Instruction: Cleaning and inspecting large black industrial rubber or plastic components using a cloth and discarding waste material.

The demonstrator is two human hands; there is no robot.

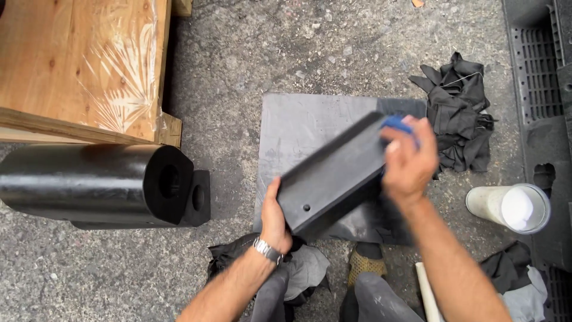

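Bare concrete ground [238, 59] lies open at upper centre. A black cylinder [89, 182] blocks the left; black rags [459, 113] and a white tub [512, 207] crowd the right.

Black block [333, 179], blue pad [398, 124] — grey slab [298, 125], white tub [512, 207], black rags [459, 113].

The slab [342, 173] lies tilted on the mat [292, 128], which lies on the ground [238, 53]. The cylinder [89, 182] lies left of the mat, with the crate [77, 65] behind it. Rags [459, 116] and a tub [512, 209] lie at the right.
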